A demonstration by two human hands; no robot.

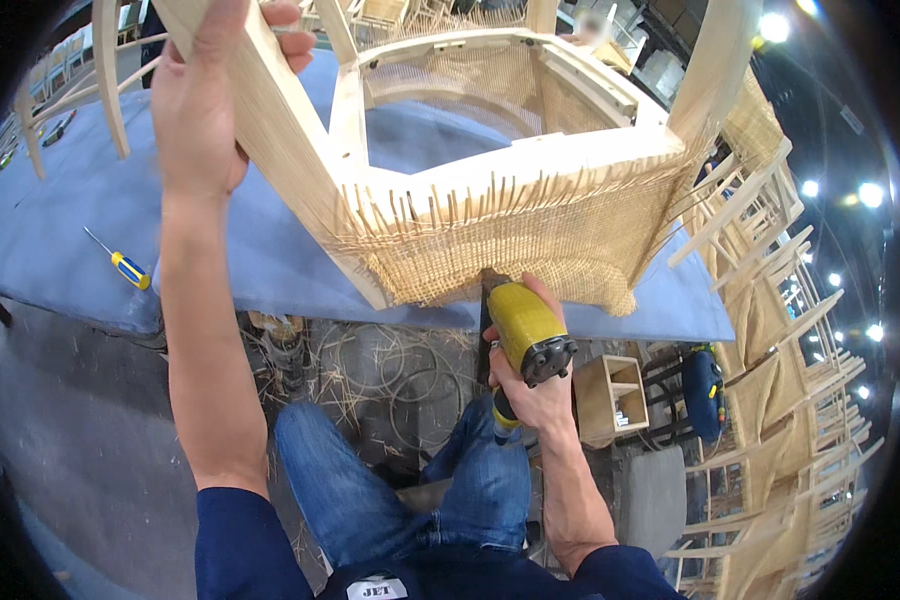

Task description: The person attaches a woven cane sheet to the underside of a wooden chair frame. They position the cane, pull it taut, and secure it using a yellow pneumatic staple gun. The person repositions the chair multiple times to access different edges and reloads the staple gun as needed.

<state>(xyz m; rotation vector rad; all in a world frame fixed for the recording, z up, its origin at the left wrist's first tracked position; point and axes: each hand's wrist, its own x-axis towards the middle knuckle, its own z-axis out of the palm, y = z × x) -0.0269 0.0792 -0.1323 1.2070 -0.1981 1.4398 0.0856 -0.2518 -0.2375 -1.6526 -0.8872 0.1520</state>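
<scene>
A pale wooden chair frame [300, 130] lies tipped on the blue padded table, its legs pointing up. My left hand [202, 120] is wrapped round one of its legs at the upper left. Woven cane webbing [530, 232] covers the near side of the frame, with loose strand ends sticking up along its upper edge and a curled flap below. My right hand [533, 385] grips a yellow and black pneumatic staple gun [528, 325]. The tool's nose touches or nearly touches the lower part of the webbing; the exact contact is hidden.
A yellow-handled screwdriver [130, 270] lies on the blue table [60, 240] at left. Cane scraps and a looped hose [410, 380] are on the floor. A small wooden box [610, 400] stands below the table's right side. Several chair frames [770, 430] are stacked along the right.
</scene>
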